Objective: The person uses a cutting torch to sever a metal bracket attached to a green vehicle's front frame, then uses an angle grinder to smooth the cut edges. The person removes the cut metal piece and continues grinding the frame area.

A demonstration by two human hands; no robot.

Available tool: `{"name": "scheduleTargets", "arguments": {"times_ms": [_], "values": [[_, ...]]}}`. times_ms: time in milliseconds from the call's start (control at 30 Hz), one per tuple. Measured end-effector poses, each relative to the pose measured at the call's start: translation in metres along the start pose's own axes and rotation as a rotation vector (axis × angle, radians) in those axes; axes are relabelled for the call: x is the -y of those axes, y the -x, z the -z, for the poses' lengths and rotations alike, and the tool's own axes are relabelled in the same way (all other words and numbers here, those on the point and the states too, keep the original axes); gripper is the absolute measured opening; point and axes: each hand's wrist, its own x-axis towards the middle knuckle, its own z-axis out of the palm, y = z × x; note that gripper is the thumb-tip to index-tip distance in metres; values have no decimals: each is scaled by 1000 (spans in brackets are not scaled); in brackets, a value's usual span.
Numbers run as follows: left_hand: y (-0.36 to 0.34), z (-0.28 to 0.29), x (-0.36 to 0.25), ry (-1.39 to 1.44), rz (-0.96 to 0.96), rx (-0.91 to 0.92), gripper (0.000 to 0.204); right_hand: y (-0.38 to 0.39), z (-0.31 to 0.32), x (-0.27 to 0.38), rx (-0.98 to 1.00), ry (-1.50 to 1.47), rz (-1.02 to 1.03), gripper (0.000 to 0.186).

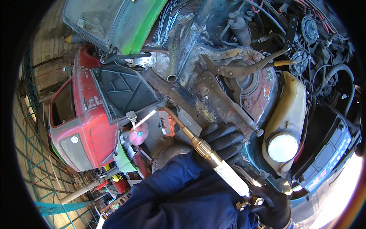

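Observation:
A gas welding torch with a pale handle, brass collar and bent copper tube slants across the lower middle. My left hand, in a dark glove, is around the torch near its brass collar, with the fingers extending to the right behind it. At the handle's lower end, my gloved right hand has its fingers closed at the brass valve knobs. A bright white streak lies by the copper tip; I cannot tell whether it is a flame. Above my left hand, large locking pliers lie against the rusty strut mount.
A yellowed plastic tank with a white cap stands right of the mount, beside a battery. A ribbed metal tube and coiled wire lie farther up. At left are a red car body and a green panel.

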Motion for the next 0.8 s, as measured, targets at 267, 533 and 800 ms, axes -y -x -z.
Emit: {"name": "scheduleTargets", "arguments": {"times_ms": [267,533,800], "values": [[11,1,-23,-1633,-100,-72,35,7,-63,6,-102,-116,-51,62],[13,12,-15,-1241,-358,-90,40,0,-203,11,-478,160,-36,52],[152,68,-11,-1045,-370,135,55,-29,-345,22,-714,316,-89,74]]}}
